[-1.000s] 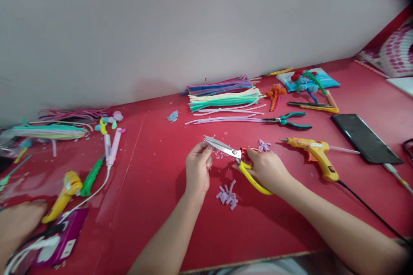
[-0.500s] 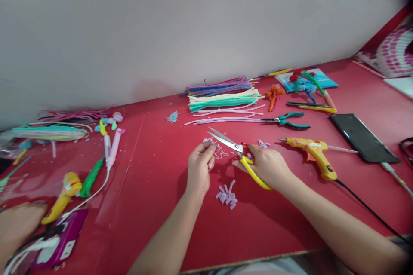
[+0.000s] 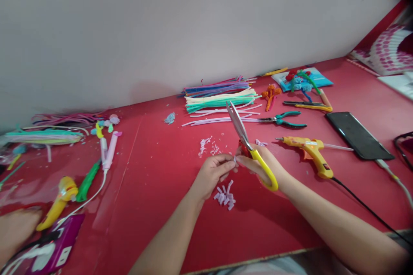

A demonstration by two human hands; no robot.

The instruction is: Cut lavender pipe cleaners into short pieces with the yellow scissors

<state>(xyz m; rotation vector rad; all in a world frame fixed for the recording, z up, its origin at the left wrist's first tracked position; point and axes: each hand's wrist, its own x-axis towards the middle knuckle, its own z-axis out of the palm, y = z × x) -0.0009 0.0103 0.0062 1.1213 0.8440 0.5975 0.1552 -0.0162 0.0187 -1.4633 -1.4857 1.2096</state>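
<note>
My right hand is closed around scissors with yellow and red handles. The blades point up and away, slightly apart. My left hand pinches a tiny pale lilac piece, apparently pipe cleaner, and its fingertips meet those of my right hand. Most of that piece is hidden by the fingers. Just below lies a small pile of short lilac pipe cleaner pieces. Beyond my left hand, lilac fluff clippings are scattered on the red table. More lilac pieces lie behind my right hand.
Bundles of pipe cleaners lie along the grey partition. Pliers, a yellow glue gun and a phone are to the right. At left are a second glue gun, a purple box and another person's arm.
My hands have come together at the fingertips. The scissors have swung from pointing left to pointing upward, and my left hand has moved right and nearer to me.
</note>
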